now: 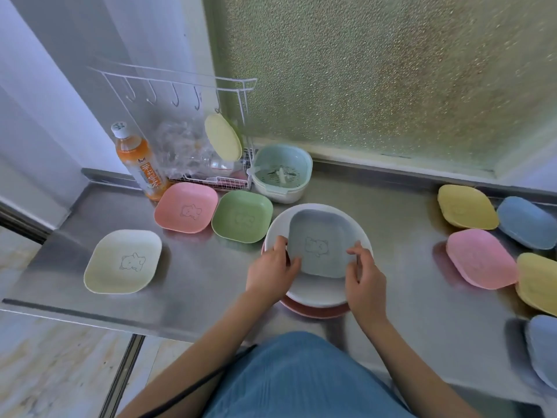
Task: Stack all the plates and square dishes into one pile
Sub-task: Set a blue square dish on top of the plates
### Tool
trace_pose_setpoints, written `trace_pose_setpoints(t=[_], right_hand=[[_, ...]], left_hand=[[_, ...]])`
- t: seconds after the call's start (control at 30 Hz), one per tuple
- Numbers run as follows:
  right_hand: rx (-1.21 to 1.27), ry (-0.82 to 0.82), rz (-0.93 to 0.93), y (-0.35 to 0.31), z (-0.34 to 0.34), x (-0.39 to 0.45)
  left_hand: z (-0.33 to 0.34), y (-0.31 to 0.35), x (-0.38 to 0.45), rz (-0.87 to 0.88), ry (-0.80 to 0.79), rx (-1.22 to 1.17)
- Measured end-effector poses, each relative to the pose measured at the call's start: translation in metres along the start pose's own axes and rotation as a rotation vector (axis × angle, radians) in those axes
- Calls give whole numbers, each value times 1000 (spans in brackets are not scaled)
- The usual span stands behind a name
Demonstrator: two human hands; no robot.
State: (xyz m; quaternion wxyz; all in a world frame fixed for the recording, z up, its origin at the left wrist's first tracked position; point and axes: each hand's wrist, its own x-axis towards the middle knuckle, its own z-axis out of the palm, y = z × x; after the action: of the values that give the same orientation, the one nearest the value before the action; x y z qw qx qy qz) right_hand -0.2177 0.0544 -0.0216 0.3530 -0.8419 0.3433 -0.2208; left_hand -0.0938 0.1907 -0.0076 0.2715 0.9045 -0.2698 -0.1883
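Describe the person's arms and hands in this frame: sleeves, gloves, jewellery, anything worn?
Both forearms are bare up to the frame edge, with no sleeves in view. The left hand and right hand wear no gloves, and no rings, watch or bracelet are visible. Below them is a blue ribbed garment. A thin dark cable runs beside the left forearm.

At frame centre, a blue-grey square plastic dish (319, 242) sits in a white round plate (319, 294); a green square plastic dish (242, 216) lies upper left.
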Motion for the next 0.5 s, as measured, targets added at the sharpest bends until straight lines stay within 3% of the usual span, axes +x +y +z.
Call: trace_pose_setpoints(t=[0.27,0.5], right_hand=[[-163,-108,95,1,5,8],[-246,-109,-324,-40,35,17]], left_hand=[[7,3,4,5,41,138],[-14,-30,1,-71,380,14]])
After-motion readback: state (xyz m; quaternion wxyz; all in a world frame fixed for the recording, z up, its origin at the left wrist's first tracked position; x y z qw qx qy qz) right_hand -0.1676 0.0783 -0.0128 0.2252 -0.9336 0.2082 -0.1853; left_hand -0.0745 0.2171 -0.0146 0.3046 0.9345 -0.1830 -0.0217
